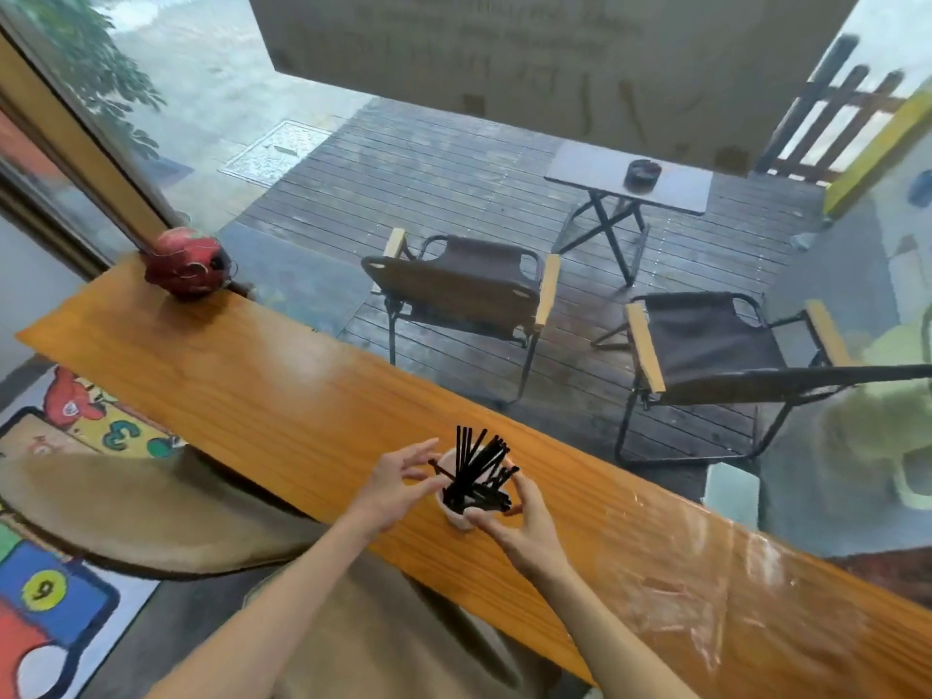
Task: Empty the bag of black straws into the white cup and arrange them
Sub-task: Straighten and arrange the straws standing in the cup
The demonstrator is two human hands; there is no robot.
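A white cup (456, 517) stands on the wooden counter (282, 396), near its front edge. Several black straws (476, 469) stick out of the cup, fanned up and to the right. My left hand (393, 489) is at the cup's left side, fingers spread, with thumb and forefinger at one straw that leans left. My right hand (524, 524) curls around the cup's right side, thumb on its front wall. The empty clear plastic bag (676, 577) lies crumpled on the counter to the right.
A red round ornament (189, 267) sits at the counter's far left end. Behind the counter is a window onto a deck with two folding chairs (464, 290) and a small table (630, 181). A colourful mat (45, 587) covers the floor at the left.
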